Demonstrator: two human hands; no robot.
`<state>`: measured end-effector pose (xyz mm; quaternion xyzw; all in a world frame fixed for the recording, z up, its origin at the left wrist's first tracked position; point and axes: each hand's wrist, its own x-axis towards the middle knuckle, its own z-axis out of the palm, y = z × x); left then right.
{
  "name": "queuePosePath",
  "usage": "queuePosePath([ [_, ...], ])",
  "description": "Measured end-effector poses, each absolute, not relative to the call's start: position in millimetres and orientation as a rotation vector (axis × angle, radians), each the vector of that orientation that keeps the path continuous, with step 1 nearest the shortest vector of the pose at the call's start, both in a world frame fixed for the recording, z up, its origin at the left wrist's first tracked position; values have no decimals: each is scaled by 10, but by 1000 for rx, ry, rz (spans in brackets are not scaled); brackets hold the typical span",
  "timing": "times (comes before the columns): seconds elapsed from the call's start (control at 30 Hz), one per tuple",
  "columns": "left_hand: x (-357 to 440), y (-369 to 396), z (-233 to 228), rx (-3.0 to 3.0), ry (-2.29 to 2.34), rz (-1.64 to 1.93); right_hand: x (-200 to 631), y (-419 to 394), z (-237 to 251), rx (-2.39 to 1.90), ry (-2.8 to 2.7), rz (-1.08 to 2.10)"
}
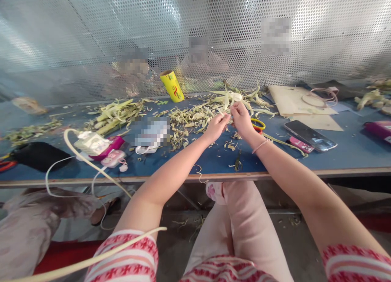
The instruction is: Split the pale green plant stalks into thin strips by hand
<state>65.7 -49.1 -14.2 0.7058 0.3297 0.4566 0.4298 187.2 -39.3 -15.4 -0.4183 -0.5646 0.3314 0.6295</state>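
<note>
Both hands meet above the blue table [351,151], left hand [216,127] and right hand [242,118] pinching one pale leaf strip [232,98] raised over the leaf scraps [189,119]; pulling unevenly would likely tear it.

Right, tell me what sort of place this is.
Probably a small hand-craft workshop. A long blue bench runs along a perforated metal screen and is strewn with pale leaf strips. Both hands, left hand and right hand, pinch a strip, with scissors beside them.
</note>
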Motion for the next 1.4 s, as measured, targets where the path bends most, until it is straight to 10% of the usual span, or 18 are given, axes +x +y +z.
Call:
queuePosePath([
  [1.4,657,-373,-216,1824,1051,1383,1765,-449,-159,-798,-1390,789],
])
